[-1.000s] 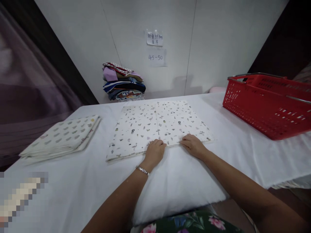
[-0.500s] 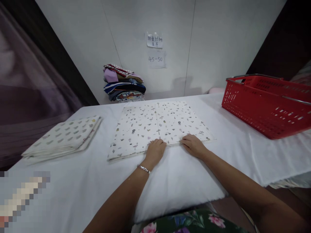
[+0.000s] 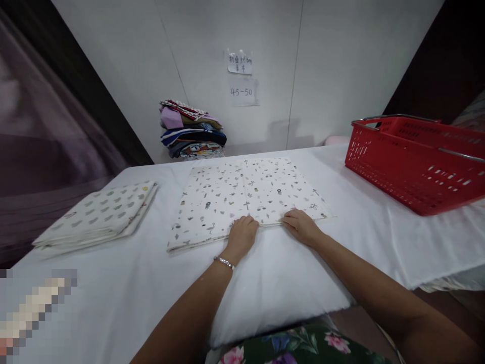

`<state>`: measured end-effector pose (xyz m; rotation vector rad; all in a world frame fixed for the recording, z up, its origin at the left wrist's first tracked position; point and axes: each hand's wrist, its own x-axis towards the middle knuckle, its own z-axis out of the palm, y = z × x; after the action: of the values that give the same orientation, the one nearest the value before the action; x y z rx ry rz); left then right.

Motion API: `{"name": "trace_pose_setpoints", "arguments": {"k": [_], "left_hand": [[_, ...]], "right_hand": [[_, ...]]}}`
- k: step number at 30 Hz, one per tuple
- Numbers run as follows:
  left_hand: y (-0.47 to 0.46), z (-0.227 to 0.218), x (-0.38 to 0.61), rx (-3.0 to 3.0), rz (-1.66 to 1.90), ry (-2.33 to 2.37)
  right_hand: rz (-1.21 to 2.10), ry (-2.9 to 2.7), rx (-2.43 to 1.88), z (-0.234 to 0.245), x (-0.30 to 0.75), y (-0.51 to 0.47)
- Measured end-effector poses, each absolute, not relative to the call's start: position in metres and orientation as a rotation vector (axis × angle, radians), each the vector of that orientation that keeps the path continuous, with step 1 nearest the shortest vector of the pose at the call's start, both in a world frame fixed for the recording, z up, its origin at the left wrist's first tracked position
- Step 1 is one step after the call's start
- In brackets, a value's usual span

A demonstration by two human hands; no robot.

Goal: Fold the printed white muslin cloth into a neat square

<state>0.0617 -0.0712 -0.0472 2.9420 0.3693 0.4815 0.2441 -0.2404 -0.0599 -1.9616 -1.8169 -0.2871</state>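
Observation:
A folded white cloth [image 3: 246, 194] with small grey and tan prints lies flat on the white-covered table [image 3: 288, 273] before me. On its near edge rests my left hand [image 3: 243, 235], fingers curled over the fabric and a silver bracelet at the wrist. A short way to the right, my right hand [image 3: 301, 227] grips the same edge, fingers bent and close together. The thumbs and the undersides of both hands are mostly hidden.
Another folded patterned cloth [image 3: 102, 212] lies at the left. A stack of folded textiles [image 3: 193, 131] stands at the back by the wall. At the right sits a red plastic basket [image 3: 413, 167] with metal handles. Two paper notes [image 3: 242, 91] hang on the wall.
Both hands stay at the near edge of the cloth, and the cloth lies as before. Only the camera view has shifted very slightly.

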Motion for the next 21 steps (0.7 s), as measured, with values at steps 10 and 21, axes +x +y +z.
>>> {"name": "trace_pose_setpoints", "arguments": {"k": [10,21], "left_hand": [[-0.0708,-0.0464,0.0627,2.879,0.508,0.366],[-0.0713,-0.0479,0.0668,2.978,0.580,0.304]], "right_hand": [[-0.315,-1.789,-1.982,-0.0640,0.2453,-0.2373],[-0.393,-1.762,-1.952,-0.0656,0.2454,-0.2349]]}}
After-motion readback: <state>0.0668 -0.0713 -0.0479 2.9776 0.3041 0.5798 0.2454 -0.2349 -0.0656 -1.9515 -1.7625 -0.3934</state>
